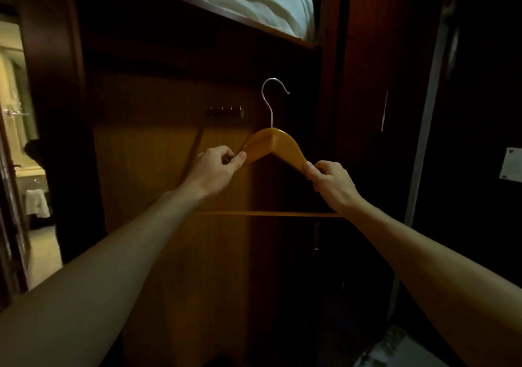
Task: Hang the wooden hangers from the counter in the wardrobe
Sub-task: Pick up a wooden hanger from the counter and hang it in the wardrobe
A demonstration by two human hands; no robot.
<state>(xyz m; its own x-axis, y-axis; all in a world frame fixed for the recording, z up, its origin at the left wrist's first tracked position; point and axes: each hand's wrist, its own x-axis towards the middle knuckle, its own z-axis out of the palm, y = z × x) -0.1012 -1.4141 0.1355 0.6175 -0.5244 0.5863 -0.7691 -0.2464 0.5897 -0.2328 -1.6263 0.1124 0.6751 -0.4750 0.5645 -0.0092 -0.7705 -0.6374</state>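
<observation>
A wooden hanger [272, 143] with a silver metal hook is held upright in front of the open, dark wardrobe [169, 168]. My left hand [219, 168] pinches its left end and my right hand [332, 184] grips its right end. The hook points up and curls to the right, touching nothing. A short rail with small metal hooks [224, 111] is fixed to the wardrobe's back panel, left of the hanger's hook. No hanging rod is visible in the dark upper part.
White bedding [248, 2] lies on the shelf above. A thin wooden shelf edge [268, 213] runs below my hands. A dark door panel with a white plate [511, 164] stands right. A lit bathroom with a towel [36, 202] shows at left.
</observation>
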